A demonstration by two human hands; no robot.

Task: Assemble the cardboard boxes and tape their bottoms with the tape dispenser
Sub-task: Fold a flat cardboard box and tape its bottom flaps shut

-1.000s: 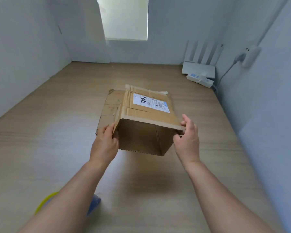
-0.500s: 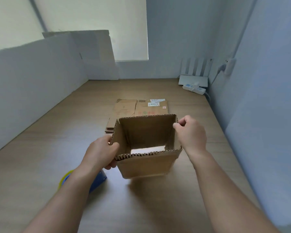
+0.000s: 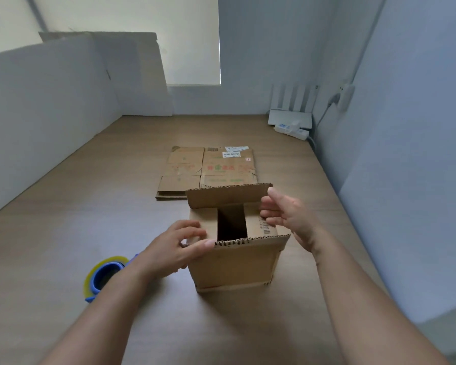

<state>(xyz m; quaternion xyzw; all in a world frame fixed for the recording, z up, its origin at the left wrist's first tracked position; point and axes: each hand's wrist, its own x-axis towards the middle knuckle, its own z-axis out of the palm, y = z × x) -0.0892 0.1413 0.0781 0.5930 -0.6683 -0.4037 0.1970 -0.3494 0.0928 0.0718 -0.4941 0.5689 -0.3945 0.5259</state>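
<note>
A small brown cardboard box (image 3: 234, 264) stands on the wooden table (image 3: 63, 233) in front of me. Its two side flaps are folded in, with a dark gap between them. The far flap (image 3: 228, 196) and the near flap stand up. My left hand (image 3: 179, 246) rests with spread fingers on the left flap at the box's near left corner. My right hand (image 3: 290, 219) hovers with fingers apart by the right flap and the far flap's right end. A blue tape dispenser (image 3: 103, 277) with a yellowish roll lies left of the box, partly hidden by my left forearm.
A stack of flattened cardboard boxes (image 3: 208, 169) lies on the table just beyond the box. A white router (image 3: 290, 118) and a power strip (image 3: 292, 130) sit in the far right corner. White panels wall the table on the left and right.
The box was held in the air a second ago. It now stands on the table, and its two side flaps have been folded inward. Both hands have shifted from the box's rim to the flaps.
</note>
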